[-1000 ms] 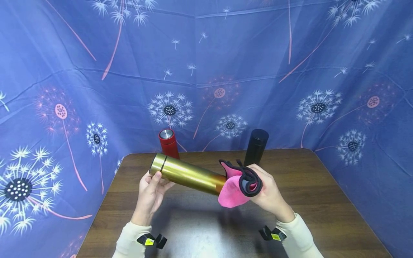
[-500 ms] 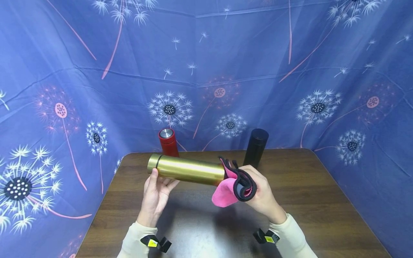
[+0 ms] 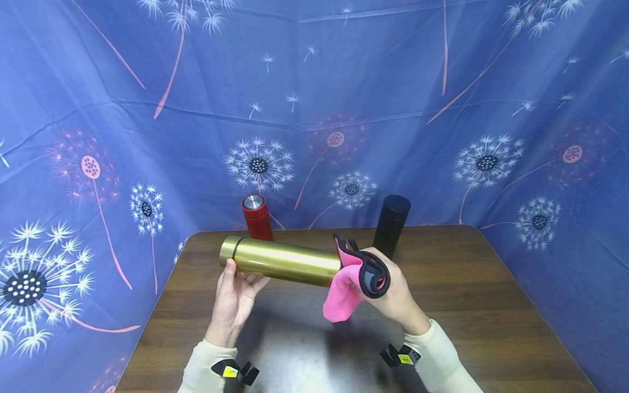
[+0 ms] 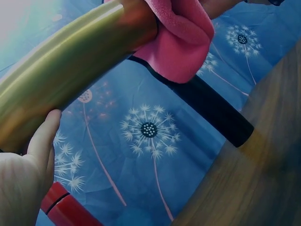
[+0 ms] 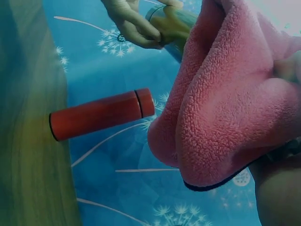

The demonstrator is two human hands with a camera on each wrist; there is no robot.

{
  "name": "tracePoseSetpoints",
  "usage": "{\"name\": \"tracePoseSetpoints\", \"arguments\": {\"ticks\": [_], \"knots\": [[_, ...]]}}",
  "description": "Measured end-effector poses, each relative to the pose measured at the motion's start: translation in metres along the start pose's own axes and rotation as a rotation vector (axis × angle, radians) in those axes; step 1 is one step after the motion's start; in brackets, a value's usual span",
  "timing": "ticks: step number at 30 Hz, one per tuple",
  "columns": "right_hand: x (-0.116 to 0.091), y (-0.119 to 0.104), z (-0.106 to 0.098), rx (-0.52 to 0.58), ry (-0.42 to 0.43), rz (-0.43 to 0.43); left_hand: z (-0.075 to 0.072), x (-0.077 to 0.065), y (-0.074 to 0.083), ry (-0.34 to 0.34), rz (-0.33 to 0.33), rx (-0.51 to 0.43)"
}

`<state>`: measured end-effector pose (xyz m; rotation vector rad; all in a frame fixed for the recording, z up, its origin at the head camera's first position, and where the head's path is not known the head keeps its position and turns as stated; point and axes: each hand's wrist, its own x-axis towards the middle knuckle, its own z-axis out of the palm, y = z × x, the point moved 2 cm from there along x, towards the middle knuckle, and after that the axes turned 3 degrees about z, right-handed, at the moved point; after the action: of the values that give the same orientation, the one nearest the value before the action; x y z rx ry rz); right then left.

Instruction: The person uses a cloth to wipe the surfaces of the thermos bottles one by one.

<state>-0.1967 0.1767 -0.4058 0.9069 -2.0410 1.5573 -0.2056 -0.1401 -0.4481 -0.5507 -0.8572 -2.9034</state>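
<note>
A gold thermos flask (image 3: 285,263) is held up over the table, lying nearly level with its lid end at the left. My left hand (image 3: 235,305) grips it near the lid, thumb on the near side and fingers underneath. My right hand (image 3: 395,295) holds a pink cloth (image 3: 344,292) with black edging against the flask's base end, covering that end. A loose flap of the cloth hangs below the flask. In the right wrist view the fluffy pink cloth (image 5: 225,99) hides most of the right fingers.
Behind the flask, a red thermos flask (image 3: 257,221) with a silver top stands at the back left of the wooden table (image 3: 467,289). A black flask (image 3: 391,224) stands at the back right, beyond the right hand. A blue dandelion-print curtain (image 3: 314,82) hangs behind.
The gold flask has swung from a steeper slant to nearly level and shifted slightly left. The right hand and cloth have moved a little left, staying at the base end.
</note>
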Motion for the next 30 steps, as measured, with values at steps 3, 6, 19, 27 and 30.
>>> {"name": "tracePoseSetpoints", "arguments": {"ticks": [3,6,19,27,30], "knots": [[-0.001,-0.001,0.000,-0.047,0.021,0.060,0.003,0.001,0.001,-0.006,0.002,-0.009],[-0.001,-0.008,0.003,-0.047,0.037,0.112,0.005,0.001,0.000,-0.005,-0.007,-0.020],[-0.015,0.008,0.012,-0.044,0.015,0.121,0.006,0.003,-0.005,0.058,0.040,-0.030],[-0.012,-0.001,0.012,0.000,-0.007,-0.002,0.006,0.006,-0.008,0.039,0.098,0.026],[-0.008,-0.008,0.010,-0.009,-0.006,-0.068,0.006,0.007,-0.009,0.028,0.103,0.038]]}}
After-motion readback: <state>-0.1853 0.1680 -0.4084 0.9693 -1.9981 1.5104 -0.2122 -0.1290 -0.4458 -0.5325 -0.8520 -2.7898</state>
